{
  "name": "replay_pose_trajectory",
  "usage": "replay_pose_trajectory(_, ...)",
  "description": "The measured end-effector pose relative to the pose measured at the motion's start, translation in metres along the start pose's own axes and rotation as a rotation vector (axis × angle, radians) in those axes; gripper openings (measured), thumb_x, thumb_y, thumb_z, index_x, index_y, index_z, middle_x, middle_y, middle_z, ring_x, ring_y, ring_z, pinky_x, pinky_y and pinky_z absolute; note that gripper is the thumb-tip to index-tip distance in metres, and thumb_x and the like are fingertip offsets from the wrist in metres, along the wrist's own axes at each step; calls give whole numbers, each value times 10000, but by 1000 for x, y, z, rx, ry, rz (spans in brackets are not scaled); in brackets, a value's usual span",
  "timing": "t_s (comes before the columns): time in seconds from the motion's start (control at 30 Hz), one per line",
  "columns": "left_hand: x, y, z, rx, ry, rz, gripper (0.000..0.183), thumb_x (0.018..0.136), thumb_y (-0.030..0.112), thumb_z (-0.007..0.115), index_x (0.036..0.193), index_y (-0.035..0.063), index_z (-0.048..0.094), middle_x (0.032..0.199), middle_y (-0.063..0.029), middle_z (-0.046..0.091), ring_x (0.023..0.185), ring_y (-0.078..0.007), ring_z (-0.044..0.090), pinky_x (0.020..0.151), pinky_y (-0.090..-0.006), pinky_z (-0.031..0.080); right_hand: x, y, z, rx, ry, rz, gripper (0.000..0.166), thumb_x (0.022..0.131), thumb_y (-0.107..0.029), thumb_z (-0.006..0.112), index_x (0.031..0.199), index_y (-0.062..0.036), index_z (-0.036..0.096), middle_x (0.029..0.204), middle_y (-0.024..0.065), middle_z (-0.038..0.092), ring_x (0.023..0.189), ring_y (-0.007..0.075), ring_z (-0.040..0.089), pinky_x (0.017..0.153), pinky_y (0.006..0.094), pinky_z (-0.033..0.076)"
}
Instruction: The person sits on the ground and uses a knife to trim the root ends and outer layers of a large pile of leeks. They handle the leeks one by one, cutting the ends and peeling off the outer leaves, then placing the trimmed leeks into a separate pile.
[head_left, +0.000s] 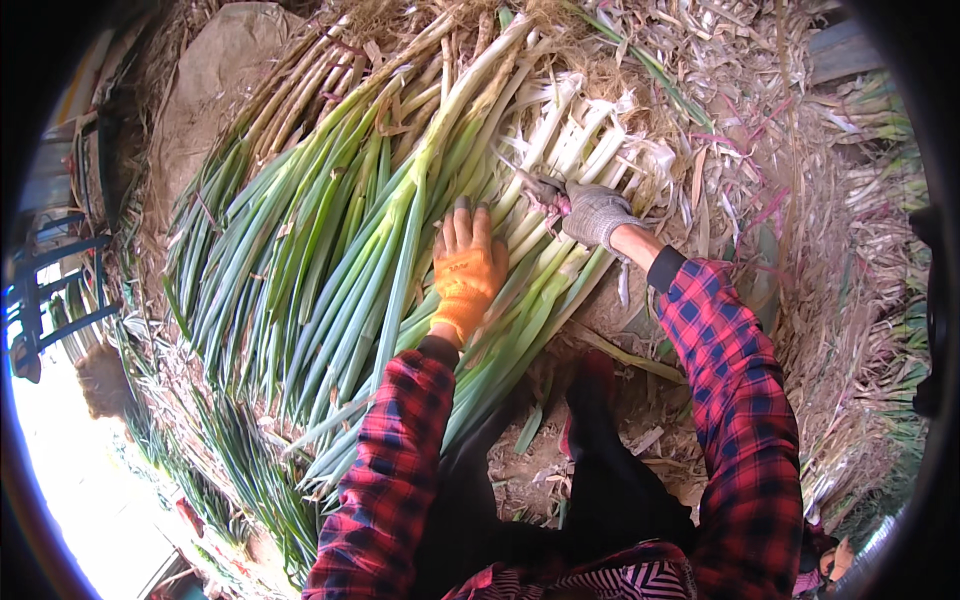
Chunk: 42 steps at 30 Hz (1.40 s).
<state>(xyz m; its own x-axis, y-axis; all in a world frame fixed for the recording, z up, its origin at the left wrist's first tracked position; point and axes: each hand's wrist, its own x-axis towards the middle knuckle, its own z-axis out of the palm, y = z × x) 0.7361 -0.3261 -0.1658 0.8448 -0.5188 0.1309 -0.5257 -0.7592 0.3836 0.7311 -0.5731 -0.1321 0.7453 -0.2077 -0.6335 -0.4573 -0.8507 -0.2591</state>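
Observation:
A large heap of Welsh onions (352, 225) with long green leaves and pale stalks lies on the ground before me. My left hand (466, 262), in an orange glove with dark grey fingertips, rests palm down on the stalks with its fingers stretched out. In a grey knit glove, my right hand (596, 214) grips a small bladed tool (546, 190), partly hidden by the fingers. The tool's thin pointed tip reaches up and left over the stalks. Beyond that hand, peeled white stalk ends (574, 127) lie side by side, roots still on some.
Dry husks and peelings (750, 150) cover the ground at right. Unpeeled onions with brownish stalks (292, 105) lie at upper left beside a brown sack (217, 82). A blue metal frame (60, 285) stands at far left. More onions (900, 285) line the right rim.

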Motion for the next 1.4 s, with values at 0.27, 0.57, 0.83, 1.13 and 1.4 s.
replay_pose_trajectory(0.27,43,-28,22,20,-211,-26,889,799,433,684,1533,43,369,1563,-251,411,1407,-450,438,1105,-539,424,78,22,-58,103,301,191,558,943,-508,593,1234,-35,645,1174,249,700,1107,384,683,973,464,534)
replay_pose_trajectory(0.57,83,-10,21,-53,-341,-233,810,899,604,584,1412,-11,466,1344,-284,581,1153,-435,650,992,-498,508,98,57,-47,164,236,204,624,918,-535,616,1295,-40,651,1269,254,675,1168,391,670,1031,457,513)
replay_pose_trajectory(0.83,53,-17,-4,89,-308,-90,478,951,516,569,1094,65,641,726,-232,701,730,-437,708,700,-512,572,42,19,-39,100,105,139,498,933,-476,649,1227,-74,659,1109,198,713,1034,315,705,930,468,545)
replay_pose_trajectory(1.13,11,21,-42,20,-571,-80,525,913,553,600,1107,65,605,894,-245,732,883,-424,732,804,-513,582,-72,5,-16,-264,-346,-153,386,1034,-444,499,1101,-87,631,755,34,538,591,152,461,583,345,471)
replay_pose_trajectory(1.4,5,25,-45,-37,-589,-118,483,928,520,591,1128,80,606,926,-221,733,912,-429,715,816,-526,564,-53,28,-8,-212,-210,-83,422,950,-500,598,1038,-100,699,775,110,599,664,233,585,667,416,532)
